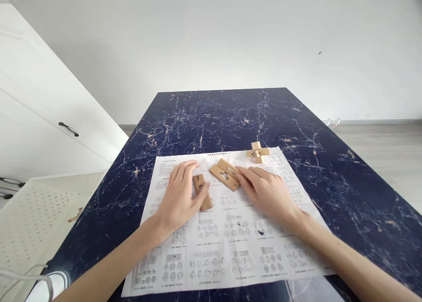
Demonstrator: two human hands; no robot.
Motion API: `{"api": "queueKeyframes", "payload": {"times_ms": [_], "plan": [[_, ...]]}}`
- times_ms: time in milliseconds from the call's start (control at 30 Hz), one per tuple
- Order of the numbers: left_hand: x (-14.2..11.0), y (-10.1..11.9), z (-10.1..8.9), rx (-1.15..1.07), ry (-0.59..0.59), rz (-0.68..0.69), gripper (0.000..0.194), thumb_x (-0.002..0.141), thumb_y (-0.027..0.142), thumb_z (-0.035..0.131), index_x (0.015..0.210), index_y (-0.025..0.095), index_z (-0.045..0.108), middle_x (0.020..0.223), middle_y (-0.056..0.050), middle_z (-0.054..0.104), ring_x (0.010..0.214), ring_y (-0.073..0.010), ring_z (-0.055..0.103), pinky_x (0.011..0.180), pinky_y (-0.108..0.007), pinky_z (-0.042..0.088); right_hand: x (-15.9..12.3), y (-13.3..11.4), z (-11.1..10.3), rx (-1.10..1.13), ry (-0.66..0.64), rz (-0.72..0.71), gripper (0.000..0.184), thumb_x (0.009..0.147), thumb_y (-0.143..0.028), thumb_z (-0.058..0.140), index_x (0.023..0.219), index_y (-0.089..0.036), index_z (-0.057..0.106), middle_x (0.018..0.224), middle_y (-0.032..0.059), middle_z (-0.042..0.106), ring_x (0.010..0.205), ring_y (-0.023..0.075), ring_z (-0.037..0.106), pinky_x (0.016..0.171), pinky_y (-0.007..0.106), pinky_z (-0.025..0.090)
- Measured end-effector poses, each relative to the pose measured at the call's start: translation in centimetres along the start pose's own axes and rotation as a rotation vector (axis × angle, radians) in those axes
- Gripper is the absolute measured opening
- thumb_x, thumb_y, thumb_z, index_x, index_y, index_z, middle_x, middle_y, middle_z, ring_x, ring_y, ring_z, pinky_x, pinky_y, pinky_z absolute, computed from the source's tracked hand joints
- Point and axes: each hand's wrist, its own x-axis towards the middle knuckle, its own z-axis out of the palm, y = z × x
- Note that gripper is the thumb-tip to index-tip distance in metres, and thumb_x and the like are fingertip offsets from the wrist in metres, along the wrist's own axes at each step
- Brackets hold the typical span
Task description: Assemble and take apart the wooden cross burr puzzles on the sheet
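Note:
My left hand point(180, 196) has its thumb over the right edge of a notched wooden puzzle piece point(198, 180), its fingers along the other side. A dark mark is written on that piece, which rests on the printed sheet. To its right, two more wooden puzzle pieces point(218, 172) lie side by side, their cutouts forming a gap between them. The fingertips of my right hand point(263, 185) close on the right end of this pair, hiding that end. Beyond the right hand, an interlocked wooden cross point(258, 152) sits at the sheet's top edge.
Under both hands spreads a white instruction sheet point(211, 245) with small diagrams, on a dark blue marbled table point(211, 117). A white perforated surface point(42, 205) with a small wooden piece point(75, 215) is at the left. A round white object point(56, 286) and cable are at lower left.

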Motion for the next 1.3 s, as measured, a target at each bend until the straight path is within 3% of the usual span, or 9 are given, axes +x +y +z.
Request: {"api": "queueKeyframes", "payload": {"times_ms": [167,367,533,700,1000,1200,1300], "plan": [[0.0,0.6,-0.4,-0.061,-0.055,0.049,0.051,0.107,0.04,0.06,0.151,0.027,0.038,0.154,-0.015,0.051,0.148,-0.0368,0.048,0.121,-0.062,0.044,-0.1,-0.3,-0.1,-0.014,-0.032,-0.085,0.04,0.115,-0.036,0.042,0.124,-0.021,0.078,0.087,0.0054,0.073,0.069,0.0189,0.067,0.055,0.031,0.039],[0.0,1.1,-0.8,-0.111,-0.218,0.141,0.066,0.099,0.054,0.07,0.152,0.026,0.043,0.162,-0.015,0.046,0.151,-0.0406,0.044,0.123,-0.064,0.043,-0.2,-1.4,-0.4,0.067,-0.12,-0.249,0.04,0.116,-0.031,0.041,0.13,-0.021,0.077,0.085,0.0042,0.066,0.072,0.017,0.06,0.064,0.031,0.044],[0.1,1.3,-0.6,-0.058,-0.292,0.156,0.052,0.101,0.056,0.067,0.142,0.027,0.055,0.156,-0.013,0.052,0.147,-0.0403,0.047,0.118,-0.063,0.047,-0.2,-1.7,-0.5,0.109,-0.154,-0.285,0.037,0.116,-0.029,0.042,0.124,-0.019,0.077,0.085,0.0042,0.066,0.074,0.0179,0.06,0.068,0.033,0.047],[0.6,0.3,-0.2,0.03,-0.201,0.072,0.042,0.106,0.05,0.059,0.14,0.026,0.054,0.149,-0.012,0.056,0.142,-0.0373,0.05,0.117,-0.061,0.047,-0.3,-1.4,-0.3,0.154,-0.163,-0.246,0.031,0.114,-0.029,0.047,0.128,-0.019,0.074,0.094,0.0061,0.073,0.085,0.0203,0.068,0.076,0.036,0.053],[1.9,-4.6,-1.0,0.287,0.028,-0.157,0.041,0.107,0.049,0.052,0.133,0.019,0.058,0.145,-0.018,0.058,0.137,-0.0396,0.052,0.114,-0.061,0.045,-0.4,-1.4,-0.4,0.234,-0.164,-0.194,0.029,0.113,-0.027,0.048,0.125,-0.019,0.073,0.101,0.0077,0.078,0.089,0.0223,0.074,0.078,0.039,0.058],[2.1,-6.2,-1.4,0.347,0.089,-0.242,0.046,0.104,0.049,0.054,0.134,0.016,0.061,0.145,-0.02,0.059,0.136,-0.0428,0.053,0.114,-0.063,0.044,-0.4,-1.1,-0.6,0.301,-0.119,-0.149,0.027,0.112,-0.024,0.048,0.118,-0.019,0.074,0.097,0.0069,0.078,0.077,0.0189,0.071,0.064,0.035,0.055],[2.1,-6.2,-1.9,0.383,0.153,-0.191,0.049,0.104,0.049,0.055,0.137,0.013,0.06,0.144,-0.023,0.058,0.138,-0.044,0.052,0.118,-0.065,0.039,-0.3,-0.7,-0.8,0.298,-0.008,-0.139,0.023,0.111,-0.022,0.049,0.116,-0.019,0.071,0.096,0.0072,0.074,0.073,0.0179,0.067,0.062,0.034,0.053]]}}
